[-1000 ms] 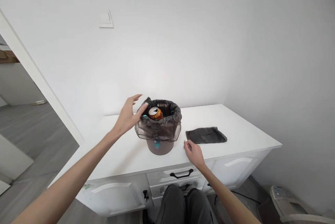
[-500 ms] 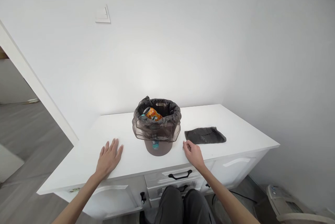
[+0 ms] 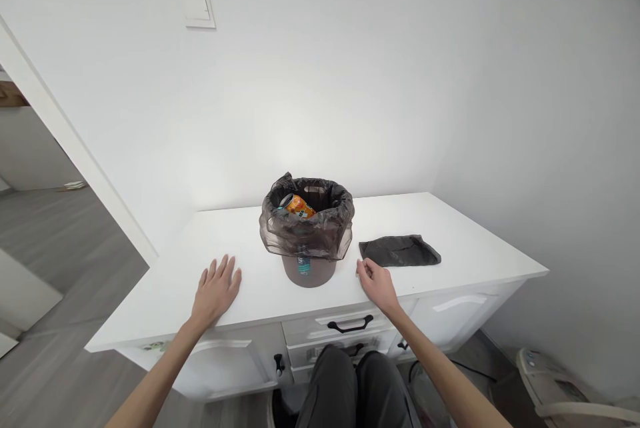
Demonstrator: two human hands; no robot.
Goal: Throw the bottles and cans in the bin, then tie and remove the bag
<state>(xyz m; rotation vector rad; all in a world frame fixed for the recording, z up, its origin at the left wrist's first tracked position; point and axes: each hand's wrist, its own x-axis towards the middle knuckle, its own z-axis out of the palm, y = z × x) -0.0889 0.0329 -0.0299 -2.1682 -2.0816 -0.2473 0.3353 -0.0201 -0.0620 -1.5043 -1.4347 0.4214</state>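
My left hand (image 3: 216, 291) lies flat on the white cabinet top (image 3: 260, 305), palm down with the fingers spread, left of a small brown trash bin (image 3: 310, 273). A translucent black garbage bag (image 3: 325, 233) lines the bin and folds out over its rim. Inside, near the opening, leans an orange soda can (image 3: 300, 207); whatever else is deeper down is hidden. Right of the bin, my right hand (image 3: 379, 285) rests on the surface with its fingers curled in, and I see nothing in them. Just beyond it is a folded black garbage bag (image 3: 400, 251), lying flat.
A white wall (image 3: 320, 81) with a light switch (image 3: 200, 10) rises behind the cabinet. Drawers with black handles (image 3: 350, 325) face my knees (image 3: 355, 381). On the floor at the lower right stands a pale appliance (image 3: 555, 381). A doorway opens at the left.
The whole view has shifted slightly, so everything appears a little higher and farther right. Both hands keep their places on the cabinet; the bin and bags stay put.
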